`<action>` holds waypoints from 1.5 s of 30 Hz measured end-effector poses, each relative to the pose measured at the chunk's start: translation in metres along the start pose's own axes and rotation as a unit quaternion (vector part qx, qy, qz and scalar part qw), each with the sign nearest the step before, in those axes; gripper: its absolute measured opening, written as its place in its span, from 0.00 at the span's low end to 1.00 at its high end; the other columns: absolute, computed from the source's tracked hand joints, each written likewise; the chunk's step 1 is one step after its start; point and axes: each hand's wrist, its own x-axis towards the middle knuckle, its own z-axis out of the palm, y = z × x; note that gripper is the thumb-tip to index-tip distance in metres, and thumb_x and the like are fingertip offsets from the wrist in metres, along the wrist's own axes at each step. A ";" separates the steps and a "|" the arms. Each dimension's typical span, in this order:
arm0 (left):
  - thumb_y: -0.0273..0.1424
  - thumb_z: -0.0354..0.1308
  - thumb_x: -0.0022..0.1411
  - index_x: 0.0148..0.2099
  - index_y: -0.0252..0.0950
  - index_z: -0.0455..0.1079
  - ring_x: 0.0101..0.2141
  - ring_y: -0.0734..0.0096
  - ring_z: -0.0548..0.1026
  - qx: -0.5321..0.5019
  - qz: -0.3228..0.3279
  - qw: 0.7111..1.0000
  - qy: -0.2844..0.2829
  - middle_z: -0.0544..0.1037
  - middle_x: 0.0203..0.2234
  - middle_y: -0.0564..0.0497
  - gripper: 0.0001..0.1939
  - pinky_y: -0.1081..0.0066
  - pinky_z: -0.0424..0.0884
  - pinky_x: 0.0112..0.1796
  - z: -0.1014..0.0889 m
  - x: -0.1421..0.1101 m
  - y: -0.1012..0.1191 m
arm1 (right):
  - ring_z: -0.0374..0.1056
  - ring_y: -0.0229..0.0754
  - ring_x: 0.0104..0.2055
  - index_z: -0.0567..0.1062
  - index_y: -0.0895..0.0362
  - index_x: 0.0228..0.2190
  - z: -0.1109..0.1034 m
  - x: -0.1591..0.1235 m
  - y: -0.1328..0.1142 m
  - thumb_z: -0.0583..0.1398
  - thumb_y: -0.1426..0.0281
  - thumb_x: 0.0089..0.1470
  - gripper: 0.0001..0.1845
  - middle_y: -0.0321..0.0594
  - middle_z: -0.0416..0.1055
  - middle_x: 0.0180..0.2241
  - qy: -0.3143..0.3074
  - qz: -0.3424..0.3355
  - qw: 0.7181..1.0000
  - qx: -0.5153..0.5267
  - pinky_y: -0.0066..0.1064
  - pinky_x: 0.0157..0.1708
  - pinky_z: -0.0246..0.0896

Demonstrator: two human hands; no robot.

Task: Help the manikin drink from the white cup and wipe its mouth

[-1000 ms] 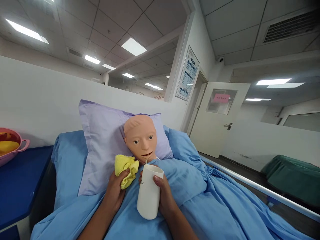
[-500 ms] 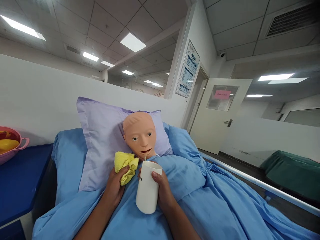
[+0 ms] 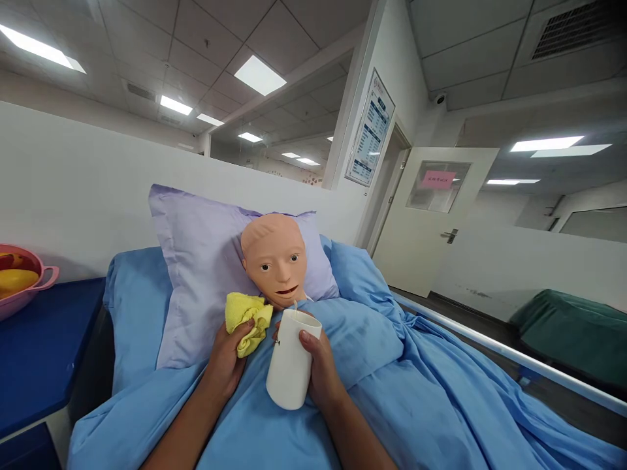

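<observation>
The white cup (image 3: 289,369) is low in the middle of the frame, in front of the blue blanket (image 3: 365,336). The right hand (image 3: 321,369) wraps around it, with the thumb near the rim on the right side and fingertips peeking out on the left. The left hand (image 3: 229,352), just left of the cup, squeezes a yellow cloth (image 3: 245,316). The two hands are near each other but not joined.

The cup looks hard, smooth and maybe a bit slippery. It is probably light by itself, but heavier if there is a drink in it; I can't see how full it is. The best place to grab it seems to be around its tall side, with the rim left free. The straw (image 3: 295,305) looks thin and bendy, so it needs a gentle touch. The cloth looks soft and squishy, and a pinch anywhere should do.

The cup's long way runs up and down, leaning a little, with its bottom toward the lower left and its top toward the upper right. The straw pokes up by the doll's chin (image 3: 281,300), below the lips and not in the mouth.
</observation>
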 end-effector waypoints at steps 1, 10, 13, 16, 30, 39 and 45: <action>0.34 0.71 0.55 0.49 0.33 0.74 0.42 0.58 0.81 0.001 0.002 1.000 0.000 0.82 0.41 0.46 0.20 0.66 0.76 0.42 0.000 0.000 0.000 | 0.75 0.47 0.33 0.76 0.55 0.39 -0.001 0.000 0.000 0.67 0.51 0.48 0.24 0.43 0.79 0.34 -0.001 0.000 1.000 0.000 0.36 0.32 0.73; 0.34 0.72 0.52 0.49 0.33 0.75 0.42 0.57 0.82 0.000 0.004 1.000 0.005 0.83 0.41 0.45 0.22 0.65 0.77 0.43 0.001 -0.001 0.000 | 0.74 0.44 0.31 0.76 0.55 0.42 -0.001 0.000 0.001 0.69 0.50 0.46 0.28 0.41 0.79 0.34 -0.029 0.001 0.999 -0.016 0.34 0.31 0.70; 0.34 0.71 0.53 0.49 0.33 0.75 0.42 0.57 0.82 -0.001 0.006 1.000 -0.001 0.83 0.42 0.44 0.22 0.65 0.77 0.43 0.002 -0.001 0.000 | 0.74 0.44 0.31 0.76 0.55 0.42 0.001 0.000 0.000 0.71 0.49 0.43 0.30 0.40 0.79 0.33 -0.028 -0.001 0.999 -0.029 0.34 0.32 0.69; 0.34 0.71 0.54 0.49 0.34 0.75 0.43 0.57 0.82 -0.002 0.003 1.000 -0.005 0.83 0.43 0.44 0.21 0.65 0.77 0.43 0.002 -0.001 0.001 | 0.74 0.45 0.31 0.76 0.54 0.42 0.001 0.001 -0.001 0.71 0.48 0.43 0.30 0.41 0.79 0.33 -0.037 -0.002 0.999 -0.035 0.34 0.31 0.69; 0.34 0.72 0.51 0.51 0.31 0.75 0.40 0.55 0.82 -0.007 0.000 1.000 0.016 0.83 0.41 0.43 0.25 0.63 0.78 0.43 0.003 -0.003 0.001 | 0.74 0.45 0.30 0.75 0.55 0.41 0.002 0.000 -0.001 0.69 0.49 0.46 0.28 0.41 0.79 0.33 -0.024 -0.002 0.999 -0.027 0.34 0.30 0.70; 0.34 0.72 0.51 0.51 0.32 0.74 0.39 0.61 0.81 0.026 0.042 0.995 0.091 0.83 0.40 0.44 0.25 0.67 0.76 0.41 0.010 -0.007 0.005 | 0.74 0.48 0.39 0.72 0.54 0.47 -0.003 -0.013 0.013 0.72 0.52 0.43 0.33 0.41 0.78 0.38 0.030 -0.081 0.994 -0.073 0.40 0.41 0.72; 0.30 0.71 0.54 0.52 0.39 0.76 0.49 0.57 0.79 0.285 0.349 0.882 0.142 0.81 0.46 0.47 0.22 0.64 0.75 0.51 0.027 -0.029 0.021 | 0.74 0.49 0.40 0.71 0.54 0.49 -0.002 -0.018 0.018 0.73 0.55 0.43 0.34 0.43 0.78 0.40 0.121 -0.163 0.975 -0.094 0.42 0.42 0.71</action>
